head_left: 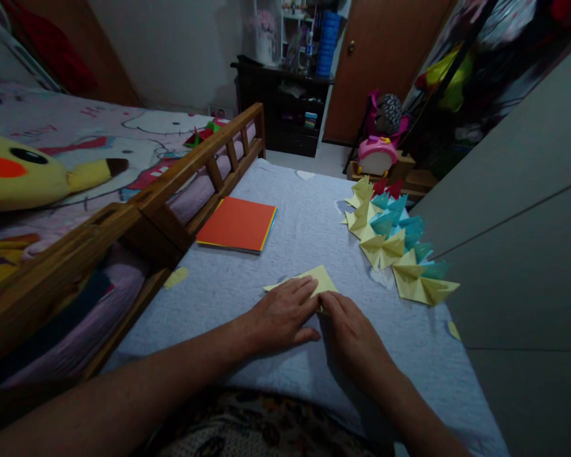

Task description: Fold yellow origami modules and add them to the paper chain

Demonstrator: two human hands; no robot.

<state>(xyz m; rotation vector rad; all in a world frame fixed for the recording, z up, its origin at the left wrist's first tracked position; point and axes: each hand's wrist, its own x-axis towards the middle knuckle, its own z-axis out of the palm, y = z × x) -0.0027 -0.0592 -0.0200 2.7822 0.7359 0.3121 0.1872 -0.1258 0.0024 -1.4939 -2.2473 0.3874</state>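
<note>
A yellow plush toy lies far left on the bed, behind the wooden rail; an orange-topped paper stack sits on the blue sheet near the rail; the left hand lies flat, fingers stretched over the yellow paper; the right hand, fingers extended, presses its near edge, gripping nothing; folded yellow and teal pieces line the right.

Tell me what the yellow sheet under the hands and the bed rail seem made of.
Yellow sheet: thin matte paper, going by its crisp folded edges under the left hand and right hand. Bed rail: brown wood, likely varnished, given its faint sheen.
</note>
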